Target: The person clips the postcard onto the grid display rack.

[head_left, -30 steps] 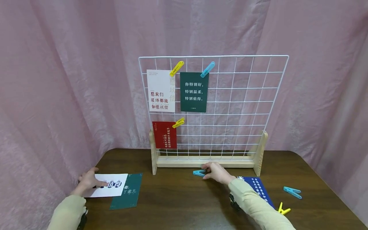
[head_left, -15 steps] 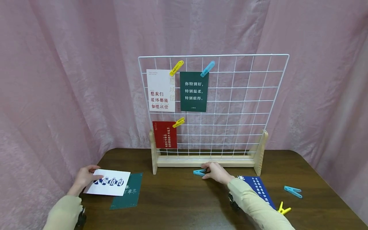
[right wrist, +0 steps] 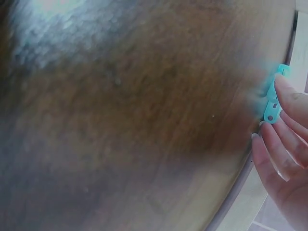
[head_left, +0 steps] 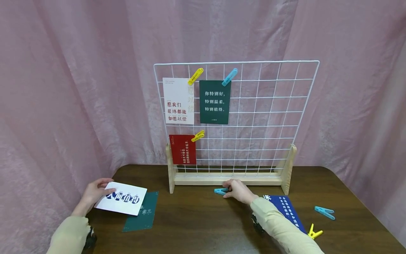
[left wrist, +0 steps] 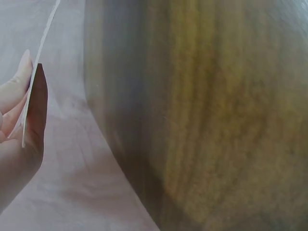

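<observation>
head: above, forward-down, wide | wrists: close, facing hands [head_left: 240,191] | shared: table [head_left: 196,218]

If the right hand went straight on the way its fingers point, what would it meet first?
Likely the light-blue plastic clothespin, right at the fingertips of the right hand; depth beyond it is hard to judge.

The upper white card [head_left: 178,97] reads 愿我们 / 最终都能 / 如愿以偿 in dark red, with a pale vertical 愿以偿 along its right side. Beside it, the upper green card [head_left: 214,116] says 你特别好, 特别温柔, 特别值得 in white. The tilted white card [head_left: 122,198] seems to bear 人间值得 in dark blue. Lettering on the red card [head_left: 183,150], the blue card [head_left: 287,207] and the lower green card [head_left: 139,222] is too small or too covered to read in full
</observation>
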`<state>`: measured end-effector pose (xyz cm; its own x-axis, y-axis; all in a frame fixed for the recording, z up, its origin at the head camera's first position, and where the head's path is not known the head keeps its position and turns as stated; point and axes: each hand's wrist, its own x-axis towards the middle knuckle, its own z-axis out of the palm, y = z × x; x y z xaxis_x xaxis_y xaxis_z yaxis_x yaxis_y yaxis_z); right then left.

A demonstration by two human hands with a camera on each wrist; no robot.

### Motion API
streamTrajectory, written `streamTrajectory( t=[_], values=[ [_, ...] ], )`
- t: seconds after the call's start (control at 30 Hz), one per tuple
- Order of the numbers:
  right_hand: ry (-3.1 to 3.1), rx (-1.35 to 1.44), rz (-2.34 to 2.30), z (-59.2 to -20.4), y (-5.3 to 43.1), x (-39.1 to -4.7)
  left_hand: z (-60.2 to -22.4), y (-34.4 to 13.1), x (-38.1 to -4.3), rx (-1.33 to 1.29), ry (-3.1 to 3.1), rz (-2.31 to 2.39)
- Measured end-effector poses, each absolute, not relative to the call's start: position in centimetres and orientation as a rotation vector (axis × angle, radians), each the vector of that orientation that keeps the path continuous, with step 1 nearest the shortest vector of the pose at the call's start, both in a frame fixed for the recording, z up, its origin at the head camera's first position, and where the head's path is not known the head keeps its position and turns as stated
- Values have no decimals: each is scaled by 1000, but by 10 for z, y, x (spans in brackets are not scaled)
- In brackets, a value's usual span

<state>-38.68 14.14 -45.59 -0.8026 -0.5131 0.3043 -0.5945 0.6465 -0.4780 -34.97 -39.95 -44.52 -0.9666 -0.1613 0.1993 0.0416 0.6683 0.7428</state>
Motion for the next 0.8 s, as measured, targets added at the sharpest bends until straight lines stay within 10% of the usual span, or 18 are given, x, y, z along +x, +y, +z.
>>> streamTrajectory(
  t=[0.8],
  values=[
    [-2617, 970, 888, -450, 145, -385, -426, -377, -349, 24, -2459, -1369]
  ],
)
